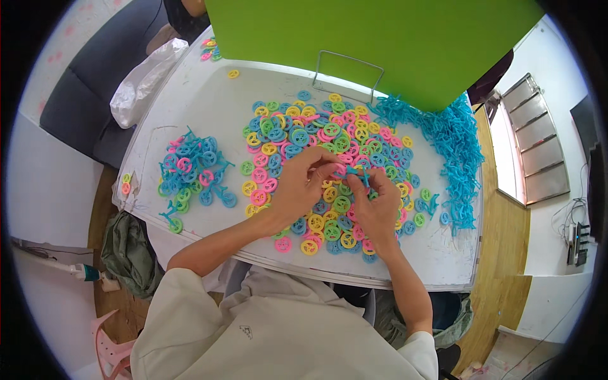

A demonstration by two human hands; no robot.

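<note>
Over the middle of the table, my two hands meet above a wide spread of small spoked plastic wheels point(342, 204) in pink, yellow, green and blue. Between the thumb and fingers of my left hand point(301, 187) is a pink wheel point(340, 170). My right hand point(378, 209) pinches a blue branched plastic piece point(361, 171) against it; whether the two are joined I cannot tell. A heap of similar blue pieces point(453, 158) runs along the right side. To the left lies a smaller pile of wheels with blue pieces attached point(190, 164).
A big green panel point(373, 44) rises at the far side, with a wire stand point(348, 57) in front. A white plastic bag point(142, 82) lies by the left table edge point(142, 126). Part of another person point(183, 19) shows at the top left. A pink stool point(111, 345) stands lower left.
</note>
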